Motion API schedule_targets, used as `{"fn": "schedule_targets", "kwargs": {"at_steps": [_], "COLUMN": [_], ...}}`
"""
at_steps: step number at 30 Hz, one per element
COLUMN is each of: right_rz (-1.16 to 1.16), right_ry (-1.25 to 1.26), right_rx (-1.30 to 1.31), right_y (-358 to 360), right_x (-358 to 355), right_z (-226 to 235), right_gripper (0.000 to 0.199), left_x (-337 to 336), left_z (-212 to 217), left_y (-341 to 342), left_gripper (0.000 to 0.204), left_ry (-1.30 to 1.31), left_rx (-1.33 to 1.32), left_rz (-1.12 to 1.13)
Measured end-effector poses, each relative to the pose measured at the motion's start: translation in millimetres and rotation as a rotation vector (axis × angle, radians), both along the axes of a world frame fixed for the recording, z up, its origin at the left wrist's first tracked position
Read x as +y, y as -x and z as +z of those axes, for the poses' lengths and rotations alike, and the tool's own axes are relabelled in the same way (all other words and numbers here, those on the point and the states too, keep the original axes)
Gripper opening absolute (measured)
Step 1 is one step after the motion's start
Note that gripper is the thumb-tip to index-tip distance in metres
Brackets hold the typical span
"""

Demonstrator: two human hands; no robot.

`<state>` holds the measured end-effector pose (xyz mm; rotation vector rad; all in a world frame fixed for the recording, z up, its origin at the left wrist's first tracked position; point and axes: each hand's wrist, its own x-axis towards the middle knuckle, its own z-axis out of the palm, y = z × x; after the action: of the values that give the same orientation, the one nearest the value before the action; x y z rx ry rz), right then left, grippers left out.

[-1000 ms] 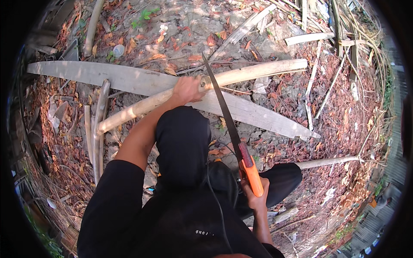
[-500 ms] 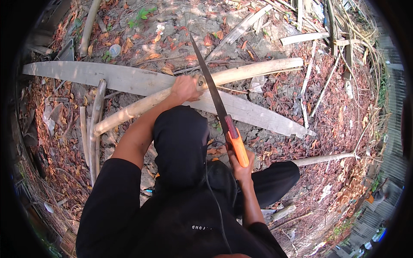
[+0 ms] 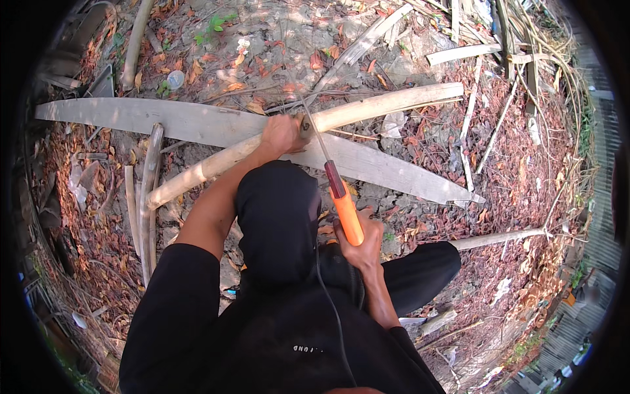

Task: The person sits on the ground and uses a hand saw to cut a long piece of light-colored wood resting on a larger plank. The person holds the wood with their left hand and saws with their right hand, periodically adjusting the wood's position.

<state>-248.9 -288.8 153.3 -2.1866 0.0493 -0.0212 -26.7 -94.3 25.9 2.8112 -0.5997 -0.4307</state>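
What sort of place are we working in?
Outdoors, likely a rough yard or plot: bare, cracked soil, dry fallen leaves and scattered wood suggest it.

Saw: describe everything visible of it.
The saw has an orange handle, gripped by the right hand, and a dark red section joining it to a thin, metal-looking blade. Seen nearly edge-on, the blade points forward, crossing the pale pole just right of the left hand. Its far end is indistinct; tooth contact cannot be told.
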Motion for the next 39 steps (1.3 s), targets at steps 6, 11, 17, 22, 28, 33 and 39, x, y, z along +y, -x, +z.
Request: {"fn": "schedule_targets", "kwargs": {"at_steps": [6, 11, 17, 22, 28, 33, 39], "right_rz": [-0.143, -0.11, -0.008, -0.138, 0.059, -0.067, 0.113], "right_ry": [-0.118, -0.157, -0.051, -0.177, 0.046, -0.127, 0.171], "right_rx": [0.134, 0.219, 0.116, 0.301, 0.116, 0.194, -0.022], "right_y": [38.8, 40.7, 2.2, 63.1, -11.0, 43.6, 3.2], "right_x": [-13.3, -17.9, -21.7, -35.9, -18.8, -18.2, 7.8], "right_z": [33.2, 0.6, -17.6, -0.4, -17.2, 12.1, -21.2], "right_gripper": [0.017, 0.017, 0.015, 0.012, 0.012, 0.012, 0.012], "left_x": [-1.0, -4.4, -1.2, -3.8, 1.4, -0.3, 0.7], "left_z": [-5.0, -8.3, -10.0, -7.7, -0.3, -21.5, -10.5], "left_y": [8.8, 8.4, 11.4, 8.8, 9.0, 11.4, 2.3], "left_gripper": [0.061, 0.063, 0.066, 0.064, 0.056, 0.055, 0.053], "left_ry": [0.046, 0.032, 0.07, 0.028, 0.046, 0.094, 0.052], "left_rx": [-0.038, -0.039, -0.096, -0.032, 0.013, -0.084, 0.05], "left_rz": [0.038, 0.039, 0.048, 0.041, 0.043, 0.023, 0.033]}}
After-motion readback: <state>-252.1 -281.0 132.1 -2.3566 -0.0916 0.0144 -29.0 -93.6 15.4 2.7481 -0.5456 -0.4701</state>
